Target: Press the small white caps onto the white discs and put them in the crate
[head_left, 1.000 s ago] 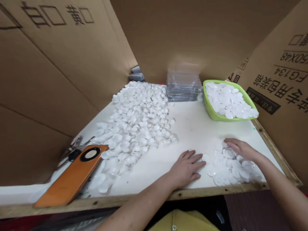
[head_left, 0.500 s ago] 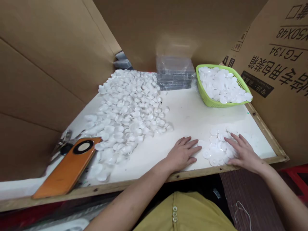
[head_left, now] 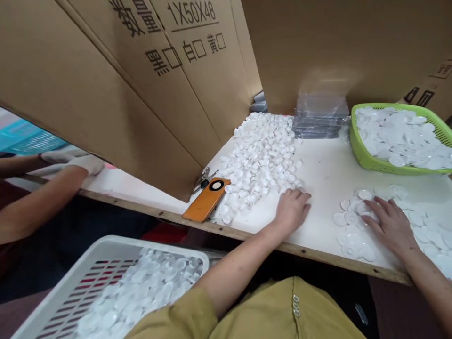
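My left hand [head_left: 292,209] reaches to the near right edge of a big heap of small white rounded plastic pieces [head_left: 261,155], its fingers stretched out over the outermost ones. Whether one lies under its fingertips is hidden. Flat on a loose layer of thin white round discs [head_left: 353,235] rests my right hand [head_left: 390,226], fingers spread. More white discs [head_left: 429,230] lie just right of that hand.
A green basket [head_left: 367,162] full of white discs stands at the back right, beside a plastic-wrapped stack [head_left: 319,117]. An orange phone [head_left: 205,202] lies left. Cardboard [head_left: 197,103] divides off a co-worker's gloved hand [head_left: 88,163]. Below is a white basket [head_left: 106,245] of white pieces.
The view has turned left, bringing in the white basket and the co-worker's arms. My left hand has moved from the discs to the heap's edge. My right hand stays on the discs.
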A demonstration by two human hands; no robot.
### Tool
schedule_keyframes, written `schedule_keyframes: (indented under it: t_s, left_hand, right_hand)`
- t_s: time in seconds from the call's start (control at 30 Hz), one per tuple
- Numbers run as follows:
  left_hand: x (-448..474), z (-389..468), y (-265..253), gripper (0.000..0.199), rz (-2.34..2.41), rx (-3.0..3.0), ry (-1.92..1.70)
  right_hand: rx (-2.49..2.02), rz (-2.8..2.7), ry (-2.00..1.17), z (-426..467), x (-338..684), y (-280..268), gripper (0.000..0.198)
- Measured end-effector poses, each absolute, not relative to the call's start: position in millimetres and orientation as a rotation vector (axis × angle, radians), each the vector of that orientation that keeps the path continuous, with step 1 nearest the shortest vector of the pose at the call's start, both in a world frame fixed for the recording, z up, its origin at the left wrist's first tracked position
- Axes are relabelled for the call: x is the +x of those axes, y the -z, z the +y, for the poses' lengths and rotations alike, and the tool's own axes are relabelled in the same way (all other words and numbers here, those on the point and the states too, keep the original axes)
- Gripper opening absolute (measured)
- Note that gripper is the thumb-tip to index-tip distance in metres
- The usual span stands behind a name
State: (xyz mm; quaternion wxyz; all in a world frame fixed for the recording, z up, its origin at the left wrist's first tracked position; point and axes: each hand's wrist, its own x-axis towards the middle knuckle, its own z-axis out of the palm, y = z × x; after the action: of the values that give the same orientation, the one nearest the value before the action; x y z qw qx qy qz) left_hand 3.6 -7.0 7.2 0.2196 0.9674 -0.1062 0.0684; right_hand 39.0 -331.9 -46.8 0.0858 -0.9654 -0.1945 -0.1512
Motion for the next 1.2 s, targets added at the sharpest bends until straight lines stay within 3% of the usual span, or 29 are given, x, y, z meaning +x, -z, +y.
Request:
schedule_keyframes:
  t_s: [0.13, 0.3, 0.47, 0.63, 0.8, 1.0, 1.2]
  left_hand:
    - [21.2, 24.9, -20.1, 0.032, -0.16, 2.88, -0.265]
    - [39.0, 40.2, -21.2, 0.017, -0.332, 2.994, -0.219]
    - [31.9, 40.5, -27.4, 0.02, -0.233, 2.721, -0.318]
    - [15.9, 32.4, -24.3, 0.024, -0.141, 2.156, -0.083]
    - [17.0, 29.5, -4.5, 0.017, -0.153, 2.357, -0.107]
    - [7.2, 30.7, -8.8, 0.033, -0.137, 2.341, -0.125]
    - [-9.0, 36.5, -8.1, 0.025, -0.266, 2.377, -0.01]
  right_hand:
    - [-2.724, -0.637, 0.625, -330.6, 37.1, 48.6, 0.042]
    - [-2.63, -0.623, 0.659, -323.7, 34.5, 46.7, 0.041]
    - [-2.621, -0.541, 0.67, -321.3, 35.1, 50.1, 0.043]
    - [-2.604, -0.559, 0.67, -322.7, 37.4, 52.8, 0.04]
    - [-2.64, -0.57, 0.64, -325.7, 36.3, 49.8, 0.042]
    - [-2.616, -0.592, 0.625, -324.6, 30.8, 38.8, 0.045]
    - [-2.587, -0.501, 0.722, -323.4, 28.2, 25.6, 0.041]
